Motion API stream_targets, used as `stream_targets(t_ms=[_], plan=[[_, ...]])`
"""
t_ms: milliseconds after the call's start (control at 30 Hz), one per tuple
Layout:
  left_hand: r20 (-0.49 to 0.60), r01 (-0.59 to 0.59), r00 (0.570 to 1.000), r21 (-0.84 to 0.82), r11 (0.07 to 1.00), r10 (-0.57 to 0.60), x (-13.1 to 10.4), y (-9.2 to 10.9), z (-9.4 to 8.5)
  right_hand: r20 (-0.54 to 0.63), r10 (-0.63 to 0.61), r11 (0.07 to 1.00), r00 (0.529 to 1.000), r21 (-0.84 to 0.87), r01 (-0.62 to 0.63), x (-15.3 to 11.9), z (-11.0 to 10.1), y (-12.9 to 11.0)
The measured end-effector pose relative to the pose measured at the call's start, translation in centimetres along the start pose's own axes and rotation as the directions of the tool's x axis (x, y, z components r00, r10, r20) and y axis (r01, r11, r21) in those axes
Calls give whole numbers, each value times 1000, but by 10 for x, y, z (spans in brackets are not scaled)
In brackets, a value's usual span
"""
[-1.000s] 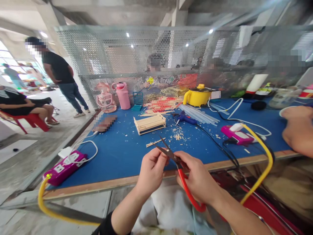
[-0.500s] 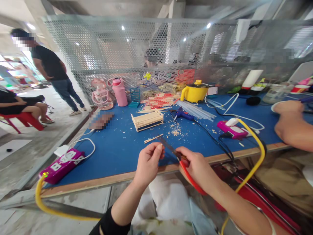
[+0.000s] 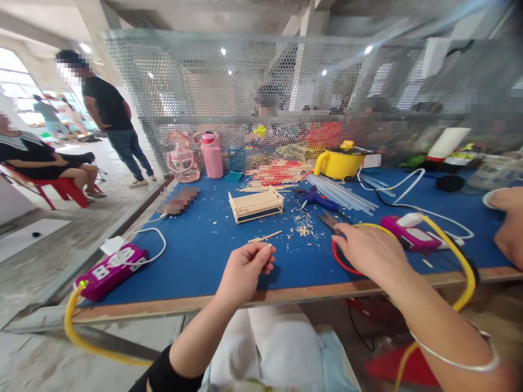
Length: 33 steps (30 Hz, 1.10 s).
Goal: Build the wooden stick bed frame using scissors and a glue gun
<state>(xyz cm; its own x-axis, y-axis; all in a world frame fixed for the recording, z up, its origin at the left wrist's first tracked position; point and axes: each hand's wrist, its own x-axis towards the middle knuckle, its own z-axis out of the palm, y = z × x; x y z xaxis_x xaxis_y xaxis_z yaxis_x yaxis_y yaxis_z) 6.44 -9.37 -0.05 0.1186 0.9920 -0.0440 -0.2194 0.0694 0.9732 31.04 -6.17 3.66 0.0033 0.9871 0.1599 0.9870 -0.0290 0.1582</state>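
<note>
My left hand (image 3: 247, 269) is closed in a pinch above the table's near edge. A pale tip of a small wooden stick piece (image 3: 269, 246) shows at the fingertips; the rest is hidden. Over to the right, my right hand (image 3: 373, 247) is closed around the pivot area of the scissors (image 3: 345, 261), which have red and yellow handles and lie at the tabletop, blades pointing away to the left. Loose thin wooden sticks (image 3: 265, 237) lie just beyond my left hand. Behind them stands a small bed-like frame of wooden sticks (image 3: 256, 206).
A blue glue gun (image 3: 316, 198) lies beside wood scraps (image 3: 303, 231) and clear glue sticks (image 3: 343, 190). Behind are a stick pile (image 3: 278, 173), a yellow pot (image 3: 342, 163) and a pink bottle (image 3: 211, 158). Purple power strips (image 3: 412, 234) flank the workspace. Another person's hand (image 3: 510, 218) is far right.
My right hand has moved right and forward with the scissors, away from my left hand, down to the tabletop. My left hand keeps its pinch. The view has shifted slightly.
</note>
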Motion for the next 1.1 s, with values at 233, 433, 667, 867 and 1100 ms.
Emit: stream_targets(t_ms=[233, 433, 667, 867, 1100], plan=[[32, 44, 999, 17, 999, -44, 11, -4, -11, 62, -159, 951, 985, 276, 137, 14, 17, -29], [45, 86, 995, 84, 993, -90, 6, -2, -22, 14, 71, 904, 997, 423, -70, -17, 34, 3], [168, -2, 984, 335, 942, -57, 22, 13, -27, -12, 39, 998, 999, 40, -38, 6, 23, 17], [293, -251, 946, 403, 880, 136, 70, 40, -31, -22, -388, 516, 921, 823, 237, 41, -27, -65], [278, -399, 910, 388, 831, 307, 93, 68, -37, -224, -329, 8, 917, 971, 240, 93, -36, -110]])
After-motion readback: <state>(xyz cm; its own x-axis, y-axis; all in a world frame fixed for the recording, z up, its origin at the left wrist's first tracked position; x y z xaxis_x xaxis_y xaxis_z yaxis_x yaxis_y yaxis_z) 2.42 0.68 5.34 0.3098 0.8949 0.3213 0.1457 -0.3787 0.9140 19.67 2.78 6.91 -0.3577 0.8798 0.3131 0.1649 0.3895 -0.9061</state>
